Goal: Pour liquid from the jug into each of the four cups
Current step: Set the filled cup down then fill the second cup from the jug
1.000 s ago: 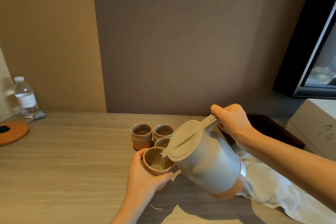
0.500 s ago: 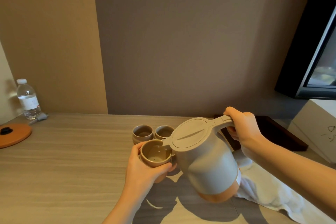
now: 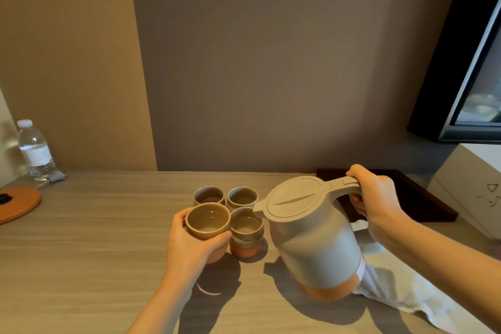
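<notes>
A grey jug with an orange base and a closed lid stands nearly upright at centre right, my right hand closed around its handle. My left hand holds a brown ceramic cup with liquid in it, just left of the spout. Right beside it on the table sits a second cup, also holding liquid. Two more cups stand behind, touching each other; whether they hold liquid I cannot tell.
A white cloth lies under and right of the jug. Behind it sits a dark tray. A water bottle and an orange round lid are at far left. A screen hangs at upper right.
The jug has tipped back from a pouring tilt to nearly upright and moved right. My left hand has carried the held cup left, away from the spout, uncovering the cup beside it.
</notes>
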